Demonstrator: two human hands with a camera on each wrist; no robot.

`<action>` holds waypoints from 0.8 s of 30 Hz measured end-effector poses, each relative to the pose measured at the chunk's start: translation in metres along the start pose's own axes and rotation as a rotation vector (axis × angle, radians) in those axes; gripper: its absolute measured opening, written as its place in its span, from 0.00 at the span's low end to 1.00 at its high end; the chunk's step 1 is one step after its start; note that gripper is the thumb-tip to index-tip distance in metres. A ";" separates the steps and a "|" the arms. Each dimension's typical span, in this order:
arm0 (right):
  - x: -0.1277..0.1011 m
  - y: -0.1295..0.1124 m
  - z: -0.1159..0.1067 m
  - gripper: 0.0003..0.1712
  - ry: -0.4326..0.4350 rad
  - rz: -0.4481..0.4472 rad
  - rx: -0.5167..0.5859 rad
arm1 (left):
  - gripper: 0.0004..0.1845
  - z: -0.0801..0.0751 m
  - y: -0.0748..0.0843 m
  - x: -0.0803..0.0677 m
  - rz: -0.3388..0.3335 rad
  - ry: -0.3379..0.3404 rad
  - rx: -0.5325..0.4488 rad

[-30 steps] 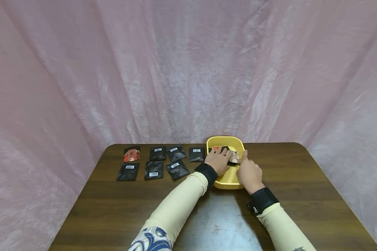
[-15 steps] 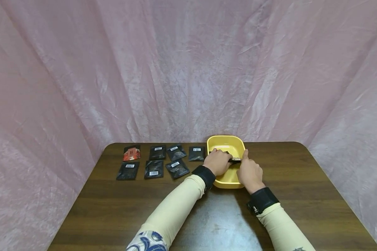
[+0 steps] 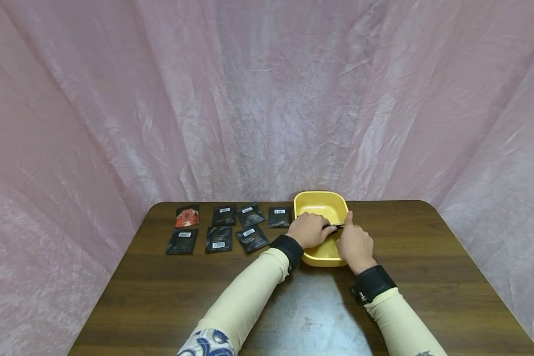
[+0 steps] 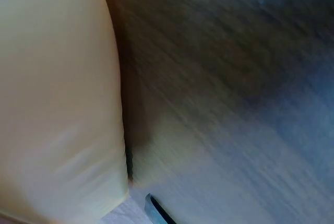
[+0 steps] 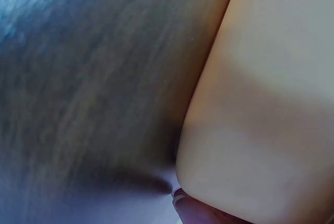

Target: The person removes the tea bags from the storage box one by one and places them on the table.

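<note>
A yellow tray stands on the brown table at the back middle. Both hands are over it. My left hand has its fingers curled round dark packets, of which only a thin edge shows between the hands. My right hand meets the same packets from the right, index finger stretched along the tray's right rim. The wrist views are blurred: the left shows the tray's outer wall and table, the right the tray's wall and a fingertip at the bottom edge.
Several black sachets with barcode labels lie in two rows left of the tray, and a red-printed one sits at the row's far left. Pink cloth hangs behind and beside the table.
The packets that lay spread in the tray a second ago have been gathered between the two hands into a thin stack; the tray's far half now shows bare yellow.
</note>
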State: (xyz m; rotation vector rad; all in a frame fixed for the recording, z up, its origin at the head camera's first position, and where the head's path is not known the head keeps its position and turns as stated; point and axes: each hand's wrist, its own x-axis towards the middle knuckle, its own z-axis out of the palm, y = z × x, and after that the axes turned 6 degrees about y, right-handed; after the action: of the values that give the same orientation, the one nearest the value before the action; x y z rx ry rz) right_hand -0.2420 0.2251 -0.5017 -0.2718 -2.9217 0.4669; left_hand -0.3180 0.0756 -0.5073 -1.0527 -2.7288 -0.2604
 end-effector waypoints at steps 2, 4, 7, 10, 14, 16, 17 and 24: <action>0.000 0.000 0.000 0.52 0.003 0.000 0.003 | 0.21 0.000 0.000 0.000 0.004 -0.006 0.005; 0.000 0.000 0.000 0.52 0.011 -0.001 0.004 | 0.20 -0.001 0.000 0.000 0.005 -0.011 -0.002; 0.000 0.000 0.000 0.53 0.015 -0.001 0.008 | 0.17 -0.003 -0.001 -0.001 0.004 -0.024 -0.012; 0.001 0.000 0.000 0.53 0.007 0.000 0.008 | 0.14 -0.004 0.000 -0.001 0.009 -0.033 -0.005; 0.002 0.001 0.000 0.53 0.001 0.001 0.007 | 0.12 -0.003 0.000 -0.001 0.011 -0.029 0.026; 0.001 0.000 0.000 0.53 0.000 0.002 0.008 | 0.11 -0.003 0.001 -0.001 0.007 -0.023 0.034; 0.001 0.000 0.000 0.53 0.001 0.003 0.007 | 0.11 -0.003 0.001 -0.001 0.005 -0.018 0.036; 0.002 0.000 0.000 0.53 -0.004 0.004 0.007 | 0.10 -0.002 0.001 -0.004 -0.015 0.061 0.049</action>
State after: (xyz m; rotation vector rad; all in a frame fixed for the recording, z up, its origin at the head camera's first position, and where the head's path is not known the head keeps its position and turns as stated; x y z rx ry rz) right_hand -0.2436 0.2258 -0.5015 -0.2763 -2.9239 0.4789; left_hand -0.3139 0.0736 -0.5058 -0.9954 -2.6753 -0.2227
